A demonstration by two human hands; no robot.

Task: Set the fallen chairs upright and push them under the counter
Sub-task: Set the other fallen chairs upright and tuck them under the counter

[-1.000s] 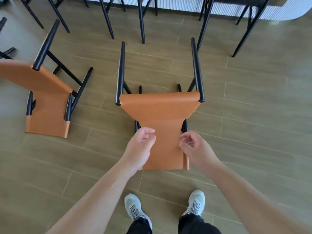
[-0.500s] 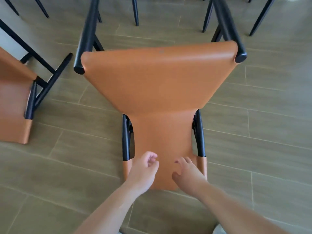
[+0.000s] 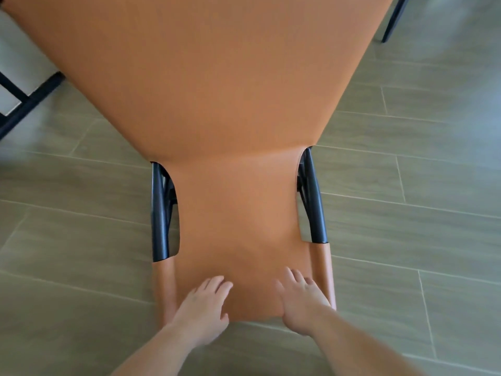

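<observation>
An orange leather chair (image 3: 217,109) with a black metal frame lies fallen on its back on the floor and fills most of the view. Its seat rises toward me at the top; its backrest lies flat at the bottom. My left hand (image 3: 202,308) rests on the top edge of the backrest at its left, fingers spread over the leather. My right hand (image 3: 301,299) lies on the same edge at its right, fingers spread, thumb near the rim. Whether either hand grips the edge is unclear. The chair's legs are hidden behind the seat.
Black frame tubes (image 3: 27,101) of a second fallen chair show at the left edge. One black leg (image 3: 391,20) stands at the top right. Grey-green plank floor (image 3: 406,213) lies on both sides of the chair.
My head has dropped much closer to the chair, which now fills the view. Both hands have reached down and spread onto the backrest's top edge.
</observation>
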